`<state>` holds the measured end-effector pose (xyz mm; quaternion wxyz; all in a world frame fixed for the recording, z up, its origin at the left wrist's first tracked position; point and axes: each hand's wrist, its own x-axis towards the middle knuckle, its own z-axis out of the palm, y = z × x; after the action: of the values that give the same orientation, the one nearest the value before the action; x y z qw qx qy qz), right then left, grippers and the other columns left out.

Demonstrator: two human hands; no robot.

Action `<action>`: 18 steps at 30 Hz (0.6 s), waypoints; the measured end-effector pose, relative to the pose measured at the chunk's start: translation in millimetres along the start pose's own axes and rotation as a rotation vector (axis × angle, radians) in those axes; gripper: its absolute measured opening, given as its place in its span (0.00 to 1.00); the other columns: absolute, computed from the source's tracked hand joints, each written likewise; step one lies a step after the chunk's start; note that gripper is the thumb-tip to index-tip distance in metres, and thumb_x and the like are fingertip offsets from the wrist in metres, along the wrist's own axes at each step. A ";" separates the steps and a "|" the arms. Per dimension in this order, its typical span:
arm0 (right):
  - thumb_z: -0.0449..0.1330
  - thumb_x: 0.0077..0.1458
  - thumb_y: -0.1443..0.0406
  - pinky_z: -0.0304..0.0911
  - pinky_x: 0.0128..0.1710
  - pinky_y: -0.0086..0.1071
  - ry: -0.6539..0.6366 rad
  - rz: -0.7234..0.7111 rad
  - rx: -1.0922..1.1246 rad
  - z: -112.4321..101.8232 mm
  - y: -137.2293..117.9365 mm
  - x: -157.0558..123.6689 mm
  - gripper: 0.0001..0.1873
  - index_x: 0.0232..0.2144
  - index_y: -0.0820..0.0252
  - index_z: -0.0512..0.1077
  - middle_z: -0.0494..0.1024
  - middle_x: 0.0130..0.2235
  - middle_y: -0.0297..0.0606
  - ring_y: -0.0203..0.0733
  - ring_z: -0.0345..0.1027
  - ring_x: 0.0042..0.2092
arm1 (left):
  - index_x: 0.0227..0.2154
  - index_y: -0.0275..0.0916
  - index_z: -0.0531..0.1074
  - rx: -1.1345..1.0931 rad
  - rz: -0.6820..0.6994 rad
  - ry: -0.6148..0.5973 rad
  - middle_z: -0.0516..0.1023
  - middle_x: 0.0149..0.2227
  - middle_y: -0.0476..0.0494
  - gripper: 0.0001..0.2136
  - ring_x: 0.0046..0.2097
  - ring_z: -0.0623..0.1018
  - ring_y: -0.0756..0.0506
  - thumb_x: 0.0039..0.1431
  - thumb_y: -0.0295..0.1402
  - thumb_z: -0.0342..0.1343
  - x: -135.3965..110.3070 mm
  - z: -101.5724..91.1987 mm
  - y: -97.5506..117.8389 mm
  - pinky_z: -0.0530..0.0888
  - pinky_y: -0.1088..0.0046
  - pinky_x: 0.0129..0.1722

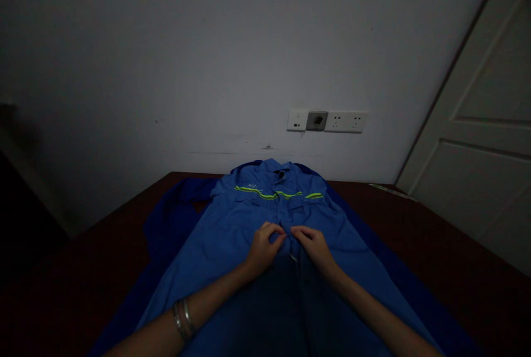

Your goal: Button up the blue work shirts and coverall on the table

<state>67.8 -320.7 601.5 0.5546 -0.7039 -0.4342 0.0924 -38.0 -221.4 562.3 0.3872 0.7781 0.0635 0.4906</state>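
Observation:
A blue work jacket (232, 235) with yellow-green reflective stripes across the chest lies flat and face up on a dark brown table (435, 246). Its collar points toward the wall. My left hand (265, 247) and my right hand (312, 243) meet at the jacket's front opening, about mid-chest. Both have their fingers curled and pinch the cloth edges there, close together. Bracelets sit on my left wrist (183, 318). What is between the fingertips is too small to make out.
More dark blue cloth (166, 218) spreads under the jacket on both sides. A white wall with a row of sockets (327, 121) stands behind the table. A white door (485, 141) is at the right. The room is dim.

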 end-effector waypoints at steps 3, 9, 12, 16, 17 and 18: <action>0.59 0.37 0.58 0.60 0.44 0.38 -0.001 0.036 0.043 -0.8 -1.7 -0.7 0.14 0.24 0.63 0.76 0.78 0.31 0.42 0.47 0.69 0.39 | 0.27 0.37 0.71 -0.017 0.000 0.005 0.73 0.29 0.47 0.03 0.35 0.71 0.48 0.50 0.28 0.52 0.3 0.0 0.0 0.67 0.72 0.37; 0.54 0.41 0.60 0.63 0.31 0.32 -0.018 0.130 0.174 -3.0 4.0 1.9 0.17 0.31 0.62 0.75 0.77 0.28 0.39 0.41 0.69 0.29 | 0.29 0.37 0.70 -0.077 -0.043 0.020 0.73 0.30 0.47 0.04 0.36 0.72 0.48 0.49 0.27 0.53 -0.4 3.4 -5.1 0.67 0.72 0.38; 0.56 0.38 0.62 0.62 0.26 0.30 -0.023 0.162 0.145 -3.9 6.9 2.7 0.17 0.32 0.62 0.75 0.77 0.26 0.37 0.38 0.67 0.24 | 0.29 0.37 0.68 -0.120 -0.065 0.022 0.73 0.30 0.47 0.03 0.35 0.72 0.49 0.48 0.27 0.53 -0.7 4.8 -6.2 0.67 0.72 0.38; 0.60 0.35 0.62 0.63 0.30 0.31 -0.059 0.162 0.233 -4.7 6.2 1.5 0.15 0.29 0.63 0.74 0.77 0.28 0.38 0.40 0.69 0.29 | 0.28 0.36 0.67 -0.154 -0.082 0.031 0.72 0.29 0.47 0.03 0.34 0.72 0.49 0.48 0.27 0.53 -0.5 4.6 -3.6 0.67 0.73 0.38; 0.62 0.34 0.62 0.64 0.31 0.31 -0.078 0.177 0.260 -4.8 5.8 1.2 0.15 0.29 0.63 0.74 0.77 0.28 0.38 0.40 0.70 0.29 | 0.28 0.36 0.67 -0.166 -0.087 0.030 0.72 0.29 0.47 0.03 0.34 0.72 0.49 0.48 0.27 0.53 -0.4 4.5 -3.1 0.67 0.73 0.37; 0.63 0.33 0.62 0.64 0.32 0.32 -0.093 0.190 0.281 -4.9 5.5 1.1 0.16 0.29 0.63 0.74 0.77 0.28 0.38 0.41 0.70 0.30 | 0.28 0.36 0.67 -0.180 -0.090 0.030 0.72 0.28 0.47 0.03 0.34 0.72 0.49 0.48 0.27 0.53 -0.4 4.4 -2.8 0.66 0.74 0.37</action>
<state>74.3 -323.3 598.9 0.6154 -0.6523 -0.3738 0.2367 -33.9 -222.0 559.2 0.4759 0.7292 0.0597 0.4880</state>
